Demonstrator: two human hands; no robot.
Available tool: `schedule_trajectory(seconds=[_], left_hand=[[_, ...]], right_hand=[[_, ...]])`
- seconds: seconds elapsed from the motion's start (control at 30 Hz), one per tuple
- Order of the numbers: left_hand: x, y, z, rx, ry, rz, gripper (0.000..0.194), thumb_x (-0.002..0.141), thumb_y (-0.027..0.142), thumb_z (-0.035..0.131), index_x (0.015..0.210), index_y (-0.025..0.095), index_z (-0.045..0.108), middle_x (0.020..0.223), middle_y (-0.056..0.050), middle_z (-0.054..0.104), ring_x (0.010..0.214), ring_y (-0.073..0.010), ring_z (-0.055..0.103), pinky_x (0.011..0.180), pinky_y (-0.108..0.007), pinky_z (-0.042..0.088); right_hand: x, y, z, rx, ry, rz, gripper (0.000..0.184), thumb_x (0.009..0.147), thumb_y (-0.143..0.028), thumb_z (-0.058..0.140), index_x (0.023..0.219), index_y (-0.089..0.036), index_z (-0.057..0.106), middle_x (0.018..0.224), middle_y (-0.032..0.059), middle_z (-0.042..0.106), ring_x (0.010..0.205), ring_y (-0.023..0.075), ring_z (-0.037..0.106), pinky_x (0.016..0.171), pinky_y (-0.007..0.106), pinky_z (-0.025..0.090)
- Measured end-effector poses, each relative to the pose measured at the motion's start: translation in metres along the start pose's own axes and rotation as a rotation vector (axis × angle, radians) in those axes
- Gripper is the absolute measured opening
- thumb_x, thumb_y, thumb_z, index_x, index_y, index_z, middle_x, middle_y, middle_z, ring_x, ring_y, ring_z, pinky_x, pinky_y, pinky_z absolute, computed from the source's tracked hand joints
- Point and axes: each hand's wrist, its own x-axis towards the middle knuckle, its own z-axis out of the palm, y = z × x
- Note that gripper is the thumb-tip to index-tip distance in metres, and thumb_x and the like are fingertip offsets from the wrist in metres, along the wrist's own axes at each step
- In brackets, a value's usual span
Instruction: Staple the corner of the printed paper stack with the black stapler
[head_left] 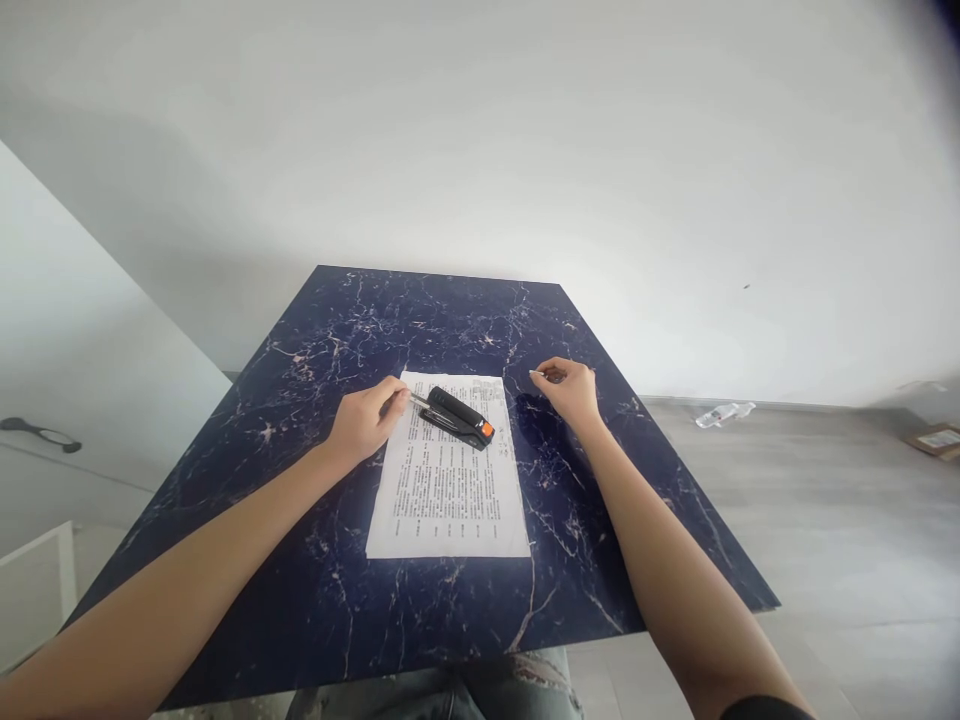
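A black stapler [457, 418] with an orange patch at one end lies slantwise on printed paper sheets [450, 500]. From its left end sticks out a thin metal piece [418, 400], and my left hand [367, 418] pinches the tip of it between thumb and fingers. Over the table to the right of the paper, my right hand [570, 388] is closed in a pinch. A small pale bit [535, 374] shows at its fingertips, too small to name.
The dark blue marbled table [465, 610] stands close to a white wall [480, 140]. On the grey floor to the right lie a clear plastic item [724, 414] and a brown cardboard box [936, 440]. At the left is a white panel with a dark handle [41, 434].
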Motion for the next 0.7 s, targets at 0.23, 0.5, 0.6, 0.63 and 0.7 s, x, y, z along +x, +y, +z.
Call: schedule_trajectory(seconds=[0.23,0.5,0.6,0.63,0.7], left_hand=[[0.005,0.002,-0.001,-0.025,0.008,-0.144,0.022,0.108,0.034,0.048,0.094,0.022,0.060,0.067,0.004,0.062,0.057,-0.0131,0.058,0.062,-0.027,0.041],[0.006,0.002,-0.001,-0.025,0.014,-0.194,0.025,0.108,0.036,0.047,0.092,0.022,0.060,0.067,0.003,0.061,0.057,-0.0138,0.055,0.062,-0.028,0.040],[0.007,0.000,-0.001,-0.023,0.008,-0.216,0.025,0.108,0.037,0.047,0.092,0.022,0.060,0.068,0.003,0.062,0.059,-0.0148,0.057,0.064,-0.028,0.041],[0.007,0.000,-0.001,-0.024,0.004,-0.220,0.025,0.107,0.037,0.048,0.092,0.022,0.060,0.069,0.002,0.062,0.060,-0.0150,0.058,0.065,-0.028,0.041],[0.007,-0.001,-0.001,-0.027,-0.001,-0.223,0.024,0.107,0.037,0.048,0.093,0.022,0.060,0.070,0.003,0.063,0.060,-0.0150,0.059,0.065,-0.028,0.041]], right_hand=[[0.001,0.006,0.001,-0.014,-0.009,0.043,0.021,0.075,-0.043,0.073,0.077,-0.022,0.075,0.074,0.0048,0.075,0.072,0.0233,0.069,0.076,0.037,0.055],[0.004,0.010,-0.008,-0.071,0.092,0.104,0.016,0.077,-0.038,0.071,0.071,-0.023,0.069,0.074,0.0051,0.076,0.073,0.0243,0.070,0.080,0.038,0.053],[0.008,0.023,-0.017,-0.169,0.127,0.172,0.012,0.076,-0.034,0.070,0.070,-0.023,0.070,0.073,0.0053,0.075,0.074,0.0258,0.070,0.080,0.039,0.052],[0.009,0.028,-0.020,-0.200,0.127,0.184,0.011,0.075,-0.033,0.070,0.070,-0.023,0.071,0.074,0.0059,0.076,0.075,0.0270,0.070,0.081,0.040,0.052],[0.011,0.035,-0.024,-0.242,0.117,0.189,0.010,0.073,-0.032,0.072,0.070,-0.023,0.073,0.075,0.0073,0.076,0.079,0.0297,0.069,0.083,0.043,0.051]])
